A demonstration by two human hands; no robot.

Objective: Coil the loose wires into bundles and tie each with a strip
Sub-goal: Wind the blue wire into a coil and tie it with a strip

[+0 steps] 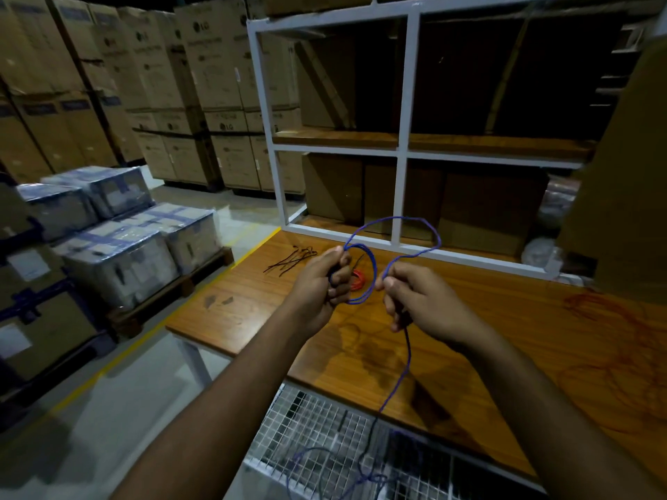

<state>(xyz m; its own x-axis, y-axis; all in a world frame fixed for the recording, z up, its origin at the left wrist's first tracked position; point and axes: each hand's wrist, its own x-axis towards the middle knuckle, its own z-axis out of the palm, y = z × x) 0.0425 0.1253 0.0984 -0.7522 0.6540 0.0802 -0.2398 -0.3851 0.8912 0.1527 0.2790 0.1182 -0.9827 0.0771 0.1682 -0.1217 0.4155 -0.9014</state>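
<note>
One blue wire [395,220], thin & kinked, held up over the wooden table [487,319] between both hands; left hand [325,279] has fingers curled round approx two round loops of it, gripping the small coil at its left edge; right hand [415,297] pinches the same wire betw thumb & forefinger, other fingers curled in; betw the hands the wire arches up in one big uneven loop; below the right hand it drops as a single strand to the near side, ending in a loose tangle over a white wire-mesh basket [317,427]. Far of the left hand, one red wire bundle [358,279] lies on the table, mostly hidden by the hand; farther left, a small scatter of dark thin strips [292,259], count unclear. Right part of table: loose red wire [606,319], faint, sprawling. Far edge: white metal-framed shelf [400,153], four openings visible, wood boards. Left: stacked cardboard boxes [202,66]; plastic-wrapped cartons [119,254] on a pallet.
</note>
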